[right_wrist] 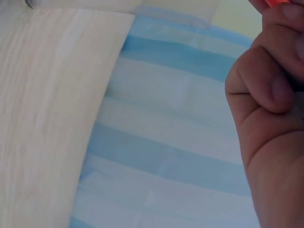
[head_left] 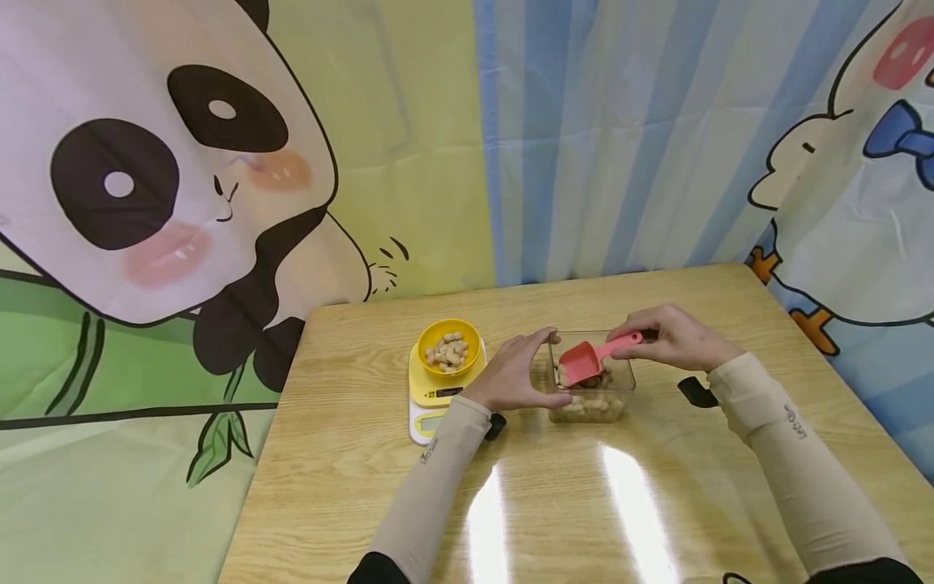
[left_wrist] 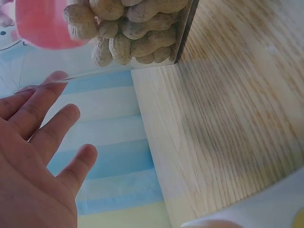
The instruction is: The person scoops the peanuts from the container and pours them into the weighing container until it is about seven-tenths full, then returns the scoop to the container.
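Observation:
My right hand [head_left: 671, 337] grips the handle of a pink scoop [head_left: 581, 362], its bowl tilted down inside the clear box [head_left: 629, 377]. Peanuts in their shells [head_left: 594, 405] fill the lower part of this box; several show through its wall in the left wrist view [left_wrist: 147, 31]. My left hand [head_left: 514, 373] spreads along the box's left side, fingertips touching the rim and fingers fairly straight. Curled fingers [right_wrist: 266, 80] show in the right wrist view, with only a bit of the scoop. Whether the scoop holds peanuts is unclear.
Left of the box, a yellow bowl [head_left: 423, 347] with peanuts [head_left: 448, 352] stands on a yellow and white kitchen scale [head_left: 421, 388]. The scale's display is too small to read. A patterned curtain [head_left: 627, 162] hangs behind the wooden table [head_left: 350, 454].

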The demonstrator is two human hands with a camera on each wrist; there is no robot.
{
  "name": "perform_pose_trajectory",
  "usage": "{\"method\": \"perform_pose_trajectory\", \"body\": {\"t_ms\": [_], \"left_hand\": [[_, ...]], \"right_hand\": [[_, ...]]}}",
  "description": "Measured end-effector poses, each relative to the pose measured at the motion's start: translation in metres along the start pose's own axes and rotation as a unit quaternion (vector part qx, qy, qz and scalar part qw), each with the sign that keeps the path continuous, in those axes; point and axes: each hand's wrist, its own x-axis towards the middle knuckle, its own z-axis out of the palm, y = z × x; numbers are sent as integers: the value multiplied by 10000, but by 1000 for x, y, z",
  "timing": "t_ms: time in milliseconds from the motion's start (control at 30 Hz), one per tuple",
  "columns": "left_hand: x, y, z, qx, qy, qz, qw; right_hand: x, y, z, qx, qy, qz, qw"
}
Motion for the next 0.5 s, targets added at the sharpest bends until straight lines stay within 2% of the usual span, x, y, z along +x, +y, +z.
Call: {"method": "perform_pose_trajectory", "body": {"t_ms": [133, 267, 500], "left_hand": [[1, -1, -1, -33, -3, -14, 10000], [0, -1, -1, -26, -5, -40, 10000], [1, -1, 0, 3, 11, -17, 10000]], "right_hand": [[3, -3, -1, -180, -29, -115, 9998], [5, -5, 1, -196, -150, -42, 9997], [9, -9, 8, 384, -446, -45, 9983]]}}
